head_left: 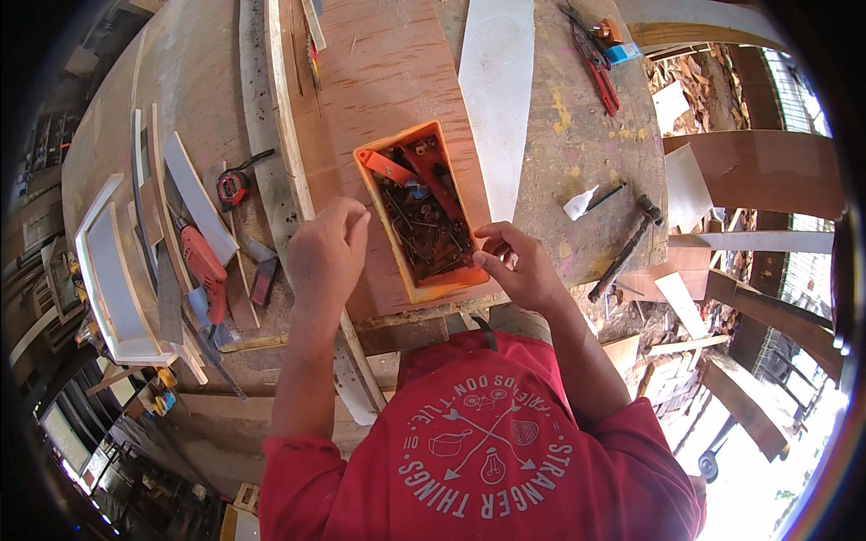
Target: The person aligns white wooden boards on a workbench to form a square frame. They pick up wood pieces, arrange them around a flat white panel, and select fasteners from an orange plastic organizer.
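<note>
An orange plastic bin stands on a reddish-brown wood board, filled with loose nails, screws and other small rusty hardware. Inside its far end lie an orange-red strip-like piece and a scrap of blue. My left hand is raised just left of the bin, fingers curled and pressed together; anything between them is hidden. At the bin's lower right edge, my right hand has its thumb and forefinger bent round the rim.
Left on the workbench are a red tape measure, a red power drill and wood strips. Right of the bin lie a white panel, red-handled pliers, a small white bottle and a hammer.
</note>
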The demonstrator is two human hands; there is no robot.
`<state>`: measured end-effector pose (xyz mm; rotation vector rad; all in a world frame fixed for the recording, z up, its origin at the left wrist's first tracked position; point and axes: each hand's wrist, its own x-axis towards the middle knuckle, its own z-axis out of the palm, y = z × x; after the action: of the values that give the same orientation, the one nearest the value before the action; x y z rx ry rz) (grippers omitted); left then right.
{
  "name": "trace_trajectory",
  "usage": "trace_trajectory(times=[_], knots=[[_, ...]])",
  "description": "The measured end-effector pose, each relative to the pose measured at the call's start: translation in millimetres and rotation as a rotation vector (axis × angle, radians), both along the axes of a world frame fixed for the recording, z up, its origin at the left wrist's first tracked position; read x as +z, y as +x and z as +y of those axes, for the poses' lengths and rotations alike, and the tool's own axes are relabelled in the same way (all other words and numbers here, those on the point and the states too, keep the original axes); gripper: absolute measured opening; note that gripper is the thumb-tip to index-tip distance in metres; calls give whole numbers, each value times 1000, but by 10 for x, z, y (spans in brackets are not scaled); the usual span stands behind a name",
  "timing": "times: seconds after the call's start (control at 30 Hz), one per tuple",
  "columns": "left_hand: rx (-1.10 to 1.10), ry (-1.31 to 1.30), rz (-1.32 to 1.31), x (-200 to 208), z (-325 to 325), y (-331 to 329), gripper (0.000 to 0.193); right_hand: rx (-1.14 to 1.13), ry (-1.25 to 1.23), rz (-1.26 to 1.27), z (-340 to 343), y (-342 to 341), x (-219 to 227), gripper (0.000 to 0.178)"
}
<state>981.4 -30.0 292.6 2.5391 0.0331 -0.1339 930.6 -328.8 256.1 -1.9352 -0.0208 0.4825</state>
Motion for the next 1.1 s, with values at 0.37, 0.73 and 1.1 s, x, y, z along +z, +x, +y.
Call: trace_trajectory(times=[0.37, 0.73, 1.1], knots=[[-77, -123, 160, 129, -117, -457, 13, -4, 21, 16, -3, 11, 10, 35], [-121, -69, 282, 167, -318, -827, 21, 1, 12, 10, -18, 30, 7, 35], [-198, 291, 714, 96, -1056, -404, 48, 29, 34, 39, -47, 55, 13, 36]])
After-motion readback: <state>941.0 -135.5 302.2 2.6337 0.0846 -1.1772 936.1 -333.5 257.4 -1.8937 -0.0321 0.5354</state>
